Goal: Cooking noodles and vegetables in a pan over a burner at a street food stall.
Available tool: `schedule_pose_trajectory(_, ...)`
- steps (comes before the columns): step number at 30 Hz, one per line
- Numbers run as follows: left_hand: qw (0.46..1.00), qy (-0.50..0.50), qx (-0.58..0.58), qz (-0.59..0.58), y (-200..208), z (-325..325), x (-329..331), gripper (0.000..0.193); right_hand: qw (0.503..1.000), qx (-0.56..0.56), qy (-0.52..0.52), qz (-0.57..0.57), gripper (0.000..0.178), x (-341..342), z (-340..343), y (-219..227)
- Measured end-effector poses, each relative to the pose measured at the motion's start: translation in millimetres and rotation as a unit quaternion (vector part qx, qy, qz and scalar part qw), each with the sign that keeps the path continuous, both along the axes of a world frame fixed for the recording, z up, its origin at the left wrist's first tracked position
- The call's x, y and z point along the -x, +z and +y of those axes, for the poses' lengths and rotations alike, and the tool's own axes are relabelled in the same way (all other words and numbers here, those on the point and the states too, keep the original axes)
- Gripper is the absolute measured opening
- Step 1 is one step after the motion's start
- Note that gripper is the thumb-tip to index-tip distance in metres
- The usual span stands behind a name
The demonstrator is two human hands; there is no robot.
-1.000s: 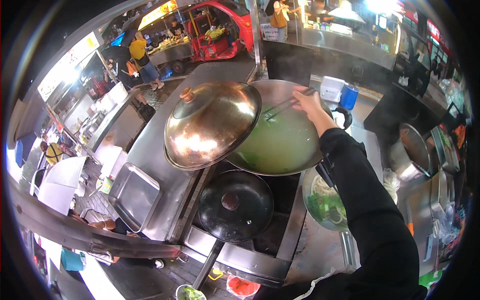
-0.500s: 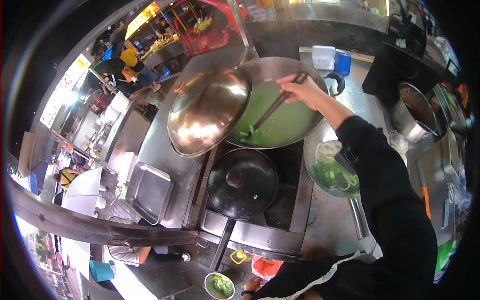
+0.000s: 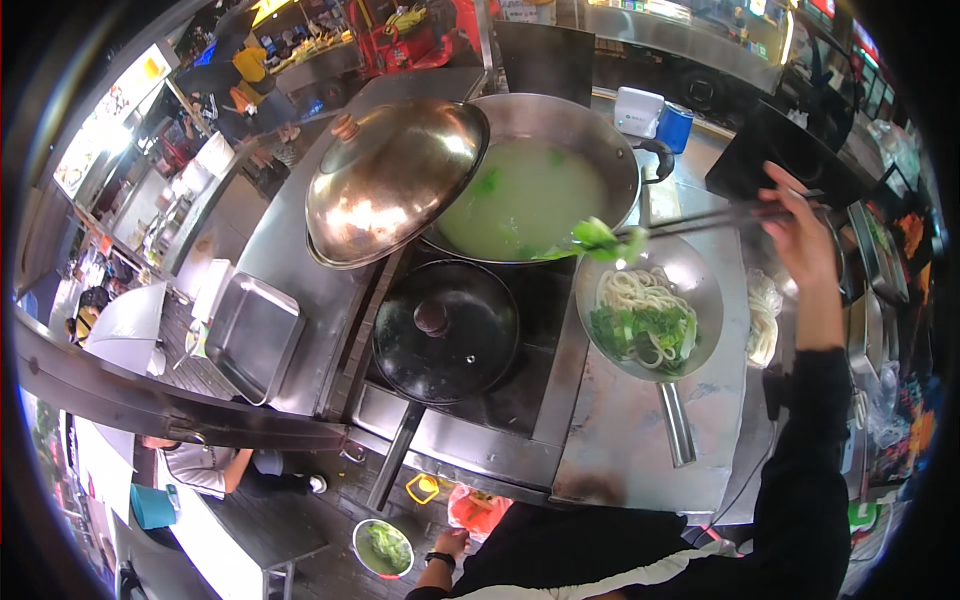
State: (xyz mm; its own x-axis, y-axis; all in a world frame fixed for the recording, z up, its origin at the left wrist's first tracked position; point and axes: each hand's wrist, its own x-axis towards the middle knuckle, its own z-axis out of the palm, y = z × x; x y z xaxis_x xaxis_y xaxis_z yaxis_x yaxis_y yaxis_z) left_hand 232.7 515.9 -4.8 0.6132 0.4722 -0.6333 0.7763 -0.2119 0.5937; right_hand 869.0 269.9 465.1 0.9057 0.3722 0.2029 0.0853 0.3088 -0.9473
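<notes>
While my right hand (image 3: 803,235) pinched a pair of dark chopsticks (image 3: 715,217), one finger raised clear of them, their tips carried a clump of leafy greens (image 3: 597,238) between the pot (image 3: 545,112) and the far edge of the pan (image 3: 700,262). I couldn't tell whether the leaves touched either rim. A slack pinch or a tilt of the sticks could have let them slide onto the stove (image 3: 545,345), and carrying them too low could have dragged them over the pan's edge, nudging the noodles (image 3: 650,290) inside. Knocking the handle (image 3: 677,425), which jutted to the near side, could have spilled that pan. My left hand (image 3: 453,543) was low at the near side, beside a red bag (image 3: 475,512); what its fingers were doing I couldn't tell. On the left, the domed lid (image 3: 400,180) sat tilted across the pot, where a bump might have tipped it.
</notes>
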Motion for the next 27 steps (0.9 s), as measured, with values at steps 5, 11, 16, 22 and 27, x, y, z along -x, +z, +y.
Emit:
schedule_pose_trajectory(5, 0.978, 0.141, 0.117, 0.095, -22.2, -4.8, -1.1, 0.03, 0.965, 0.244, -0.027, -0.096, 0.037, 22.7, -44.0, -4.4)
schedule_pose_trajectory(11, 0.959, 0.2, 0.181, 0.083, -1.3, -13.3, -8.4, 0.027, 0.912, 0.353, -0.063, -0.197, 0.034, 31.1, -29.8, 73.5)
schedule_pose_trajectory(16, 0.989, 0.064, 0.068, 0.112, 22.9, -8.1, -21.3, 0.027, 0.94, 0.243, -0.053, -0.233, 0.03, 4.0, 57.7, 79.6)
schedule_pose_trajectory(22, 0.994, 0.021, 0.101, 0.025, 0.4, -1.0, -16.5, 0.031, 0.934, 0.32, 0.102, -0.124, 0.027, -72.3, 147.4, 10.7)
schedule_pose_trajectory(27, 0.962, 0.203, 0.158, 0.097, 46.7, 2.9, -53.7, 0.031, 0.969, 0.225, 0.09, -0.049, 0.026, -59.0, 205.3, -55.6)
